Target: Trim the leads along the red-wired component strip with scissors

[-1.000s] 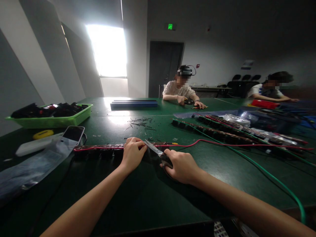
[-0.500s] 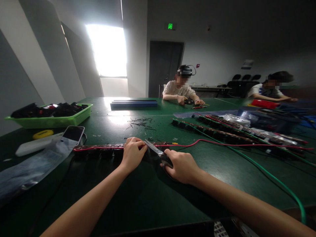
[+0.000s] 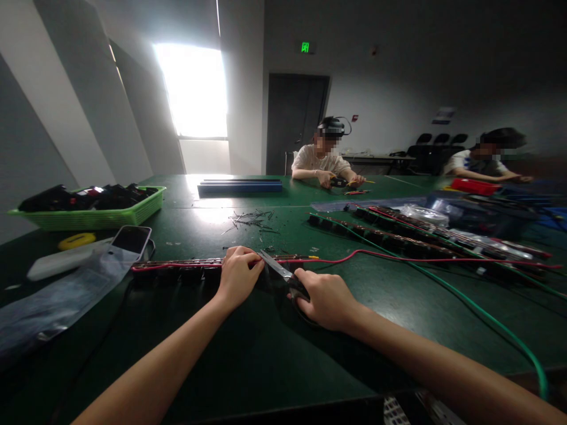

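A pair of scissors (image 3: 276,265) is in my right hand (image 3: 330,298), fingers closed round its dark handles. The blades point up and left and reach the fingertips of my left hand (image 3: 240,273). That hand is closed over a long black strip (image 3: 177,274) of connected parts; whatever lies between its thumb and forefinger is hidden. Copper-coloured lines run along the strip's top. A red wire (image 3: 336,260) lies along the strip and continues to the right across the table. Near the scissors, a short yellow piece (image 3: 313,257) shows at the strip's right end.
A green basket (image 3: 101,219) of black parts stands left, near a phone (image 3: 132,241), a plastic bag (image 3: 66,301) and a yellow tape measure (image 3: 77,241). Thin black offcuts (image 3: 252,220) lie ahead. More wired strips (image 3: 398,233) and a green wire (image 3: 469,304) are right. Two people sit opposite.
My hands and the scissors have hardly moved. Across the table, the person's hand with the yellow wires has shifted slightly.
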`<state>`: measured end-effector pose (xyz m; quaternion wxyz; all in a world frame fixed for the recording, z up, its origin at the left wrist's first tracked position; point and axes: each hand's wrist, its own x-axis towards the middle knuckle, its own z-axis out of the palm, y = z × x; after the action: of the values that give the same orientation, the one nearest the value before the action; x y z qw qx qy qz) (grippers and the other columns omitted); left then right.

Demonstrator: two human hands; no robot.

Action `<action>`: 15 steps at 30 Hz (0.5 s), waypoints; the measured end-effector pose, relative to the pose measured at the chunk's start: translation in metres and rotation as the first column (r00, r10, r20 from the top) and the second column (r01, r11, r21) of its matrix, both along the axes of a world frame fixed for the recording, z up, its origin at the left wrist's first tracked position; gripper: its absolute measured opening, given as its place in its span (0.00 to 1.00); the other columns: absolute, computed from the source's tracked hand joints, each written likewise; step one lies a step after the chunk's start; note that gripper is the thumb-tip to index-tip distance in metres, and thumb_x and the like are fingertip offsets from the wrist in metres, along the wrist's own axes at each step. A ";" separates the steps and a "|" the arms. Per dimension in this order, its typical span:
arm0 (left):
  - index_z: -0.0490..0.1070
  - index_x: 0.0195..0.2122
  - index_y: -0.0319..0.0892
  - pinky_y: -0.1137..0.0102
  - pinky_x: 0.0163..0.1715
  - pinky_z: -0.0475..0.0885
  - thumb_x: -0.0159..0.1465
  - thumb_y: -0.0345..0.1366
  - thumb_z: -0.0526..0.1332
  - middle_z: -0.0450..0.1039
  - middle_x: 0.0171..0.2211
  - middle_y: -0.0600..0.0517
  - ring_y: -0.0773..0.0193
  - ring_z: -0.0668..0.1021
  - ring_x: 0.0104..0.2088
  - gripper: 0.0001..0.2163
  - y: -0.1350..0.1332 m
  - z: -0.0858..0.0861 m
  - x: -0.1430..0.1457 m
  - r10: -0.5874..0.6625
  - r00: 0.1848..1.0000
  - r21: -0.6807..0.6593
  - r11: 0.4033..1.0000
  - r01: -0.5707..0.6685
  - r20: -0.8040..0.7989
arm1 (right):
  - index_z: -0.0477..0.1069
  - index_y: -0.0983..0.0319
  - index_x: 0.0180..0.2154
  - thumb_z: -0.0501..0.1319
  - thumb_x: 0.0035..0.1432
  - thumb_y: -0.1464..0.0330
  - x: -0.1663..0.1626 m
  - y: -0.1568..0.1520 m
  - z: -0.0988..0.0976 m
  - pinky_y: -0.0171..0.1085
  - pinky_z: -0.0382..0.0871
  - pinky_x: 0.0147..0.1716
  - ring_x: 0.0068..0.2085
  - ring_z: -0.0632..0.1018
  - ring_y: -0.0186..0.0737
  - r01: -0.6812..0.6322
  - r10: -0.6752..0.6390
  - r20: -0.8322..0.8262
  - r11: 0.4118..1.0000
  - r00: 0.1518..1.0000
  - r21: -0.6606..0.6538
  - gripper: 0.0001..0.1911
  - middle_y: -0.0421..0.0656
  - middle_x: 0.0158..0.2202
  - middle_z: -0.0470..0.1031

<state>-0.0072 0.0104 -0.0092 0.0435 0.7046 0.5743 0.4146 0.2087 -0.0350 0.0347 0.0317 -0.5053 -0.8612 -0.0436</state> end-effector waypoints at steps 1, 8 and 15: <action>0.79 0.31 0.48 0.60 0.49 0.66 0.60 0.40 0.60 0.75 0.37 0.51 0.56 0.71 0.45 0.08 0.000 0.000 0.000 -0.001 1.000 0.000 1.000 0.001 0.000 | 0.66 0.60 0.44 0.56 0.58 0.60 0.000 0.000 0.000 0.36 0.59 0.30 0.37 0.78 0.47 -0.003 0.003 0.001 1.000 1.000 -0.004 0.14 0.48 0.40 0.77; 0.79 0.31 0.48 0.60 0.49 0.66 0.60 0.40 0.61 0.75 0.37 0.51 0.56 0.71 0.45 0.08 -0.001 0.001 0.000 -0.008 1.000 -0.007 1.000 0.008 0.005 | 0.66 0.61 0.43 0.55 0.59 0.60 0.001 0.002 -0.002 0.36 0.58 0.30 0.37 0.78 0.47 -0.026 0.026 -0.022 1.000 0.999 -0.003 0.14 0.47 0.39 0.78; 0.79 0.31 0.48 0.61 0.49 0.66 0.61 0.39 0.60 0.75 0.37 0.51 0.57 0.71 0.45 0.08 -0.001 0.002 0.000 -0.010 1.000 -0.011 1.000 0.010 0.002 | 0.65 0.61 0.43 0.55 0.60 0.59 0.003 0.002 -0.002 0.35 0.58 0.30 0.37 0.78 0.47 -0.046 0.046 -0.037 0.999 0.998 -0.010 0.14 0.47 0.38 0.77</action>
<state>-0.0071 0.0091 -0.0076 0.0500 0.7067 0.5730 0.4121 0.2114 -0.0327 0.0329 0.0460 -0.4861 -0.8722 -0.0289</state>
